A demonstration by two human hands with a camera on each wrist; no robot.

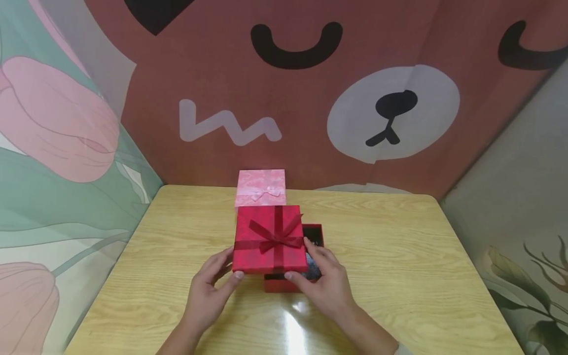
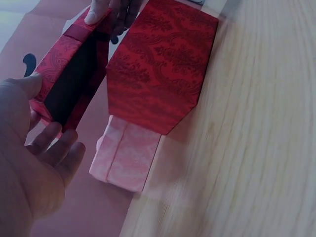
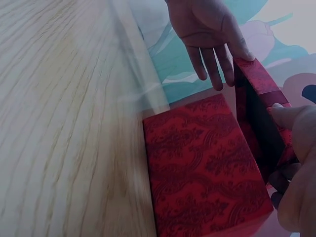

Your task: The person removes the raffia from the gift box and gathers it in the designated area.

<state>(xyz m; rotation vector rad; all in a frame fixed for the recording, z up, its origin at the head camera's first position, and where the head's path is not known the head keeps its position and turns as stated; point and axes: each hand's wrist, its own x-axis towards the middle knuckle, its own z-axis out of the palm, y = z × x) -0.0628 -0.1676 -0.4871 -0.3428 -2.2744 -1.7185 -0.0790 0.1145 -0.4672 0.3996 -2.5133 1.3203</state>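
Both hands hold a red gift box lid (image 1: 255, 260), topped with a dark red ribbon bow, above a red patterned box (image 1: 281, 286). My left hand (image 1: 206, 291) grips the lid at its near left corner, thumb on the front edge. At the lid's right side, my right hand (image 1: 330, 286) holds it with the thumb along the front edge. In the left wrist view, the lid's dark underside (image 2: 74, 86) shows, tilted away from the box. Part of the box's dark inside appears past the lid's right edge, with a bluish-grey item (image 1: 312, 266) in it; the lid hides the rest.
A pink gift box (image 1: 247, 198) with a pale bow stands behind the red lid, near the table's back edge. The light wood table (image 1: 399, 261) meets a wall hanging with a bear's face (image 1: 306, 98). Printed curtains flank both sides.
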